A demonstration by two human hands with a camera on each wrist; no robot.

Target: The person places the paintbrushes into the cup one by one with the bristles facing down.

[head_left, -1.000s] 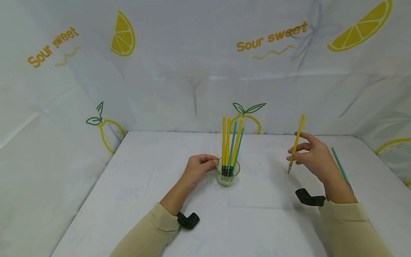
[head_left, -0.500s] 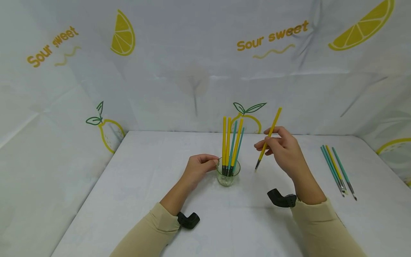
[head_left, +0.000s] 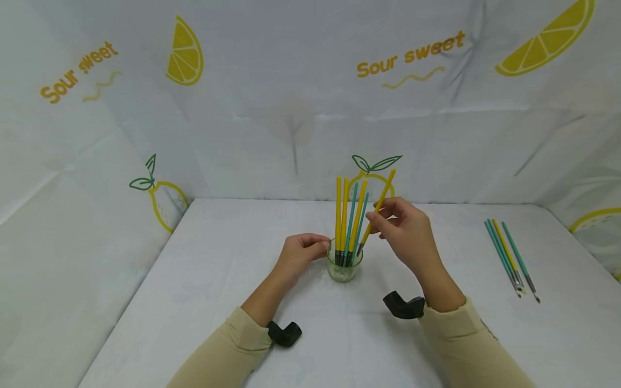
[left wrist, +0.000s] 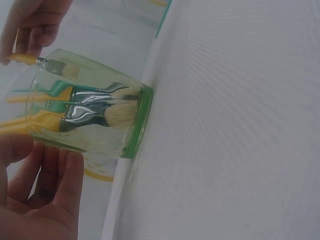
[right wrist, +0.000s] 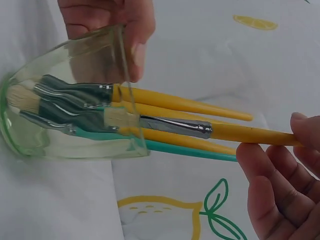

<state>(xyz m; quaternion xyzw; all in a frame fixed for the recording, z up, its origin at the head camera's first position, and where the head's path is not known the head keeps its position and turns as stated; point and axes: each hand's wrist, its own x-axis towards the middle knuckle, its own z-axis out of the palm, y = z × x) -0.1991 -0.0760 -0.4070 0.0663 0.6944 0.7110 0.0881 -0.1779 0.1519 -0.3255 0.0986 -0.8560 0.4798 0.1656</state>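
My left hand pinches the rim of a greenish clear glass standing upright on the table. Several paintbrushes lean inside it, bristles down, with yellow and teal handles. From the right, my right hand pinches a yellow-handled paintbrush by its handle, tilted with the bristles lowest. In the right wrist view, that paintbrush has its pale flat bristles just within the glass mouth, while its metal ferrule crosses the rim. The left wrist view shows the other brushes' bristles near the glass bottom.
To the right on the white table lie loose paintbrushes, among them a yellow one and a teal one, roughly side by side. A white cloth backdrop with lemon prints rises behind the table's far edge.
My right hand has carried the yellow paintbrush leftward from the table's right side to the glass, its bristles now at the mouth. The left hand and the glass stay put.
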